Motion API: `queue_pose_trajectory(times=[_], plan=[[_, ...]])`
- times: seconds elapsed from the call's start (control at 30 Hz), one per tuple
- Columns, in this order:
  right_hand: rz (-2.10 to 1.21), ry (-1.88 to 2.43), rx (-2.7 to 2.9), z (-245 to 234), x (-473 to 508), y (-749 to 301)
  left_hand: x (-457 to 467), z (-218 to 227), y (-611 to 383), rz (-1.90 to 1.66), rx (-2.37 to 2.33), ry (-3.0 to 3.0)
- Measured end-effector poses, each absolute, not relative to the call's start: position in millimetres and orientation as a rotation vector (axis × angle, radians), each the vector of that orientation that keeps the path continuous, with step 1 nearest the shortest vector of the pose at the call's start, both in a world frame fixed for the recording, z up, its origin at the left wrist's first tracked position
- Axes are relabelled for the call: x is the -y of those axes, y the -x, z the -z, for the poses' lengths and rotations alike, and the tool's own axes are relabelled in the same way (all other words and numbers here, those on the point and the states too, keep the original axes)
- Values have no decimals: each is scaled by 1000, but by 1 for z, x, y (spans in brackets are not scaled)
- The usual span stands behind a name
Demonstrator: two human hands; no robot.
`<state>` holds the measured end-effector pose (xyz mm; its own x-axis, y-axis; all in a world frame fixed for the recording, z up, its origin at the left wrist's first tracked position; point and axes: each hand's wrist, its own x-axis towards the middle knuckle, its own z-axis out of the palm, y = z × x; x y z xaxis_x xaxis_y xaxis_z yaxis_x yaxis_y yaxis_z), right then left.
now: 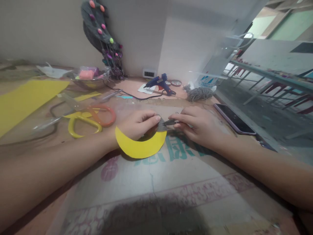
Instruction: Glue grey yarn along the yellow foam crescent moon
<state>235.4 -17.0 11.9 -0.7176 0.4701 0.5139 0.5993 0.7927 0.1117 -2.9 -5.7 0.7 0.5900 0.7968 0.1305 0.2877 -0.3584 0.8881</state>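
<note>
My left hand (141,122) is closed on a yellow paper crescent (141,148), its thumb pressed near the crescent's upper right end. That end is covered by a grey patch (161,124), which looks like felt or yarn. Between the thumb and fingers of my right hand (193,122) is a small dark pointed tool (170,122), perhaps snips; its tip meets the grey patch. Fingers hide the tool's rear part. Both hands are over a printed cardboard sheet (156,186).
Left lie scissors with orange and yellow handles (84,127) and yellow sheet (29,101). Behind are a bowl (89,81), a blue glue gun (161,83), a small clock (149,73) and grey yarn (199,93). A phone (234,119) lies right. A grey crescent decoration (95,29) hangs behind.
</note>
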Motion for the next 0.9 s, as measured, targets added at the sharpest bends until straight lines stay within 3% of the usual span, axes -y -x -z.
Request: queue_pose_trajectory(times=[0.9], plan=[[270,881,2497,-14,19,-235,4,-2,1,-733,-888,-1929]])
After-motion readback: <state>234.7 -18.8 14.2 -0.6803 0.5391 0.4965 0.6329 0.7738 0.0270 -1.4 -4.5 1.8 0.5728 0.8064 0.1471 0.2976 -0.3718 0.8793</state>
